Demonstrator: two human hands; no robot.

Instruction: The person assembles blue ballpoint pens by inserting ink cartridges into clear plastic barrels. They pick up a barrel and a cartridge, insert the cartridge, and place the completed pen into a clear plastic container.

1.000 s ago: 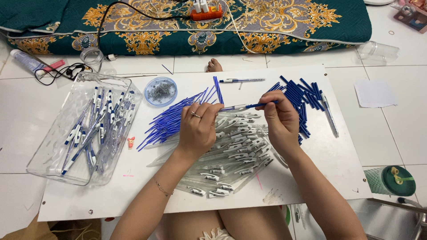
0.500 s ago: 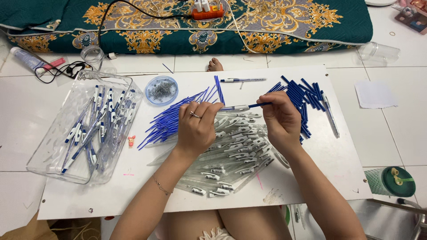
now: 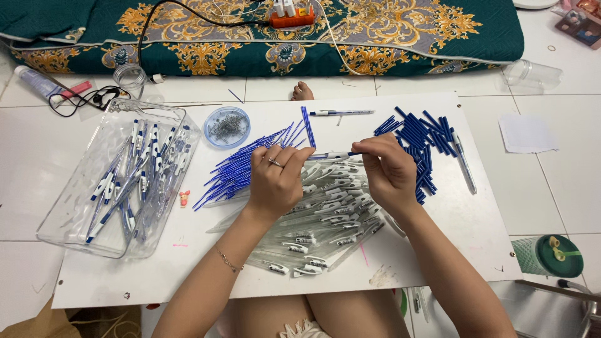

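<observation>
Since half a second ago little has changed: the right hand (image 3: 389,170) has drawn slightly closer to the left hand (image 3: 275,181), and the pen barrel (image 3: 330,156) between them lies nearly level. The left hand's fingers are curled narrowly around the barrel's pale end, while the right hand pinches a blue refill (image 3: 355,153) at the barrel's other end. Both hands hover over the heap of clear barrels (image 3: 325,213) at the middle of the white surface (image 3: 451,250). Blue refills (image 3: 244,172) fan toward the left, and short blue caps (image 3: 426,144) crowd the right part, leaving bare room along the near and right edges. A clear tray of finished pens (image 3: 122,181) overhangs the left edge. Both forearms reach in from the near edge, wrists slightly bent.
</observation>
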